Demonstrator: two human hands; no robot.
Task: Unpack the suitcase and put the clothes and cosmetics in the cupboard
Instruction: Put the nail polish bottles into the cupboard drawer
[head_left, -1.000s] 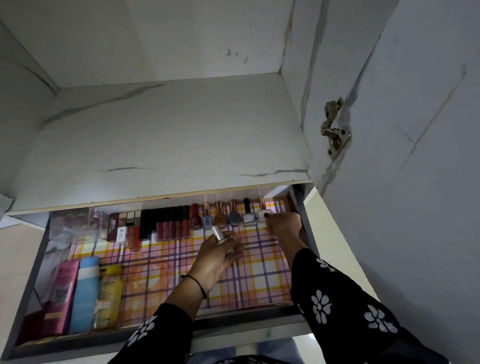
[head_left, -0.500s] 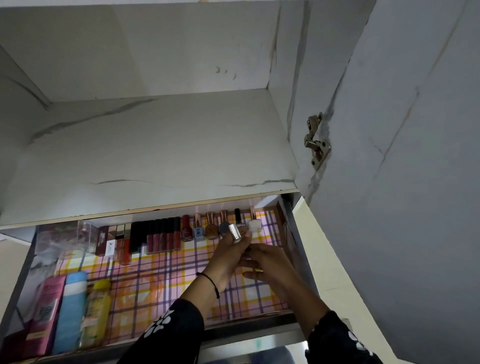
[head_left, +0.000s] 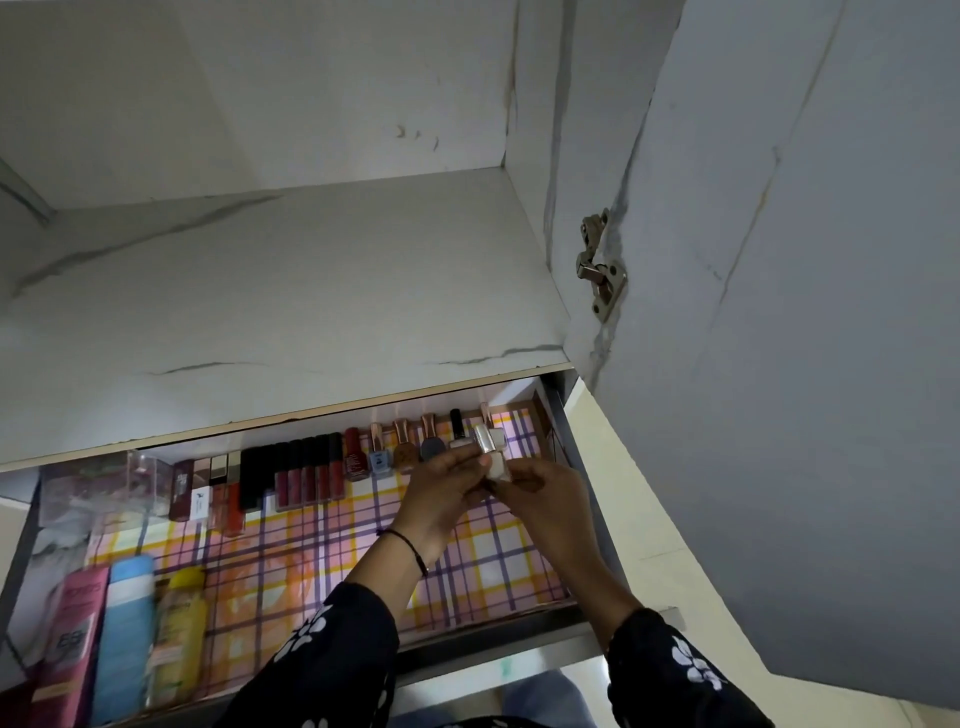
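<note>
Nail polish bottle pinched between left hand and right hand over the drawer's far right; fingers hide its base.

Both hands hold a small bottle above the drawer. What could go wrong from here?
1. Left hand and right hand pinch the small bottle only with fingertips; it may slip into the drawer.
2. The nail polish row is tightly packed; placing it there might knock neighbours out of line.

Three tall bottles, six nail polishes standing in row, one hinge.
</note>
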